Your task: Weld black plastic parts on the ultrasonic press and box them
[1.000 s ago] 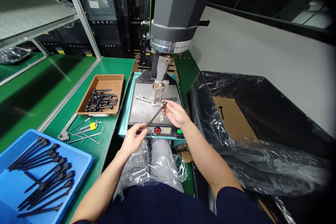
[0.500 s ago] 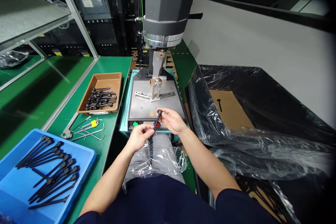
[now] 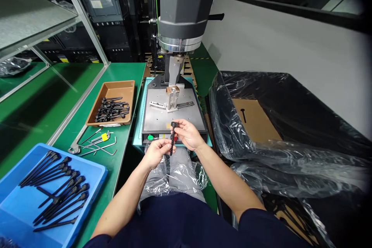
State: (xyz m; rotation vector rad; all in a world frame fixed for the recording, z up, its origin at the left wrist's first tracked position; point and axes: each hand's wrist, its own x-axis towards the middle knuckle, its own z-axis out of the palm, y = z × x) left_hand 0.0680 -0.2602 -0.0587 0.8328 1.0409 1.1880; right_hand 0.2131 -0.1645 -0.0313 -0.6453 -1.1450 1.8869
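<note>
Between my two hands is a black screw-like stake (image 3: 172, 138) with a round head, held almost upright above my lap. My left hand (image 3: 157, 152) pinches its lower shaft. Just below the head, the fingers of my right hand (image 3: 188, 135) close on the upper end. Beyond the hands, a metal fixture (image 3: 172, 99) stands on the grey plate (image 3: 155, 122) of a bench press (image 3: 182, 4). A brown tray (image 3: 112, 90) to the left holds a pile of similar black pieces. Nearer, a blue bin (image 3: 17, 209) contains several longer black stakes.
Hex keys (image 3: 100, 145) and a wrench (image 3: 76, 145) lie on the green table (image 3: 124, 70). A green button (image 3: 150, 137) is on the press front. At right stands a plastic-lined box (image 3: 229, 128) with cardboard (image 3: 255, 124) and one black piece on it. Metal shelving (image 3: 87, 19) rises at left.
The stake has turned from a slant to nearly upright, its head shifting slightly left. Both hands keep hold of it, with the right hand's fingers moved a little along it.
</note>
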